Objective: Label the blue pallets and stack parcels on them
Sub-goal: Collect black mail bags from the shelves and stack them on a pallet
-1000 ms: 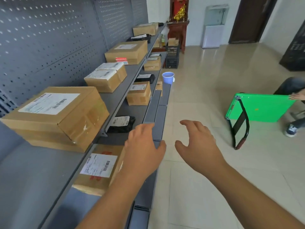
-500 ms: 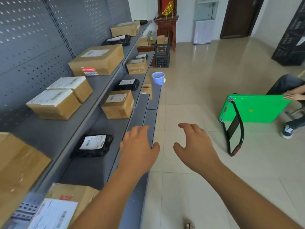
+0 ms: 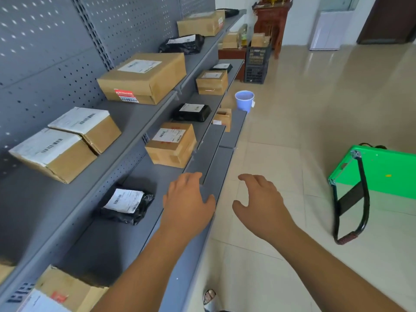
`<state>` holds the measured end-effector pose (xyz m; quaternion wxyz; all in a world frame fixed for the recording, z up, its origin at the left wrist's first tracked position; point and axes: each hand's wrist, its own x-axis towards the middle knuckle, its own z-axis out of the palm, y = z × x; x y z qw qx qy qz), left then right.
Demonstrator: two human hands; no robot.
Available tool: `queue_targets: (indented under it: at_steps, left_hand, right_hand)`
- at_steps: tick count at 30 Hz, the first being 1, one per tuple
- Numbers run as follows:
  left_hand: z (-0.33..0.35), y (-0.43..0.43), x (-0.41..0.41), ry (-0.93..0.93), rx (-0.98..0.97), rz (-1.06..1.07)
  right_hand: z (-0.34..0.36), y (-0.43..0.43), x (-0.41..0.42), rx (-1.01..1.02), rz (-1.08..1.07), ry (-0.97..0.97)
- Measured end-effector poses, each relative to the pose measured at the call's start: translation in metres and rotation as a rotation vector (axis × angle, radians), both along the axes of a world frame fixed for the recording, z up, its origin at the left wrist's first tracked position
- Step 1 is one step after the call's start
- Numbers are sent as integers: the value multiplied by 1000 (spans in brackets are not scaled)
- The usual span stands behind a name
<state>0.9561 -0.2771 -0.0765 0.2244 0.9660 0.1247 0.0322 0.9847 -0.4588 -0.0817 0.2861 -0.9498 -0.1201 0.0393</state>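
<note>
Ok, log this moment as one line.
left hand: open, empty, above lower shelf | right hand: open, empty, above floor | nearest parcel: black bag | blue pallets: not in view

Parcels (image 3: 144,77) on shelves (image 3: 126,118) left; cart (image 3: 380,176) on floor right; cup (image 3: 244,100) between, behind.

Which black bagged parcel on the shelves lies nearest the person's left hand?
The black bag with a white label on the lower shelf, just beside the left hand. The other black bags lie farther along the shelves.
</note>
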Motion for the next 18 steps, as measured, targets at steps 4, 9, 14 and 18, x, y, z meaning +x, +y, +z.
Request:
queue_targets:
  at_steps: [4,9,14,18]
  left_hand:
    - [-13,25,38,11,-24,37]
    - [-31,70,76,53,-49,86]
    - [-48,99,104,108,-46,106]
    - [-63,119,110,179,-46,144]
  right_hand:
    - [-8,32,46,-19,71,16]
    - [-14,85,102,-68,152,8]
    - [-28,130,143,-79,214,63]
    - [-42,160,169,-57,301,115]
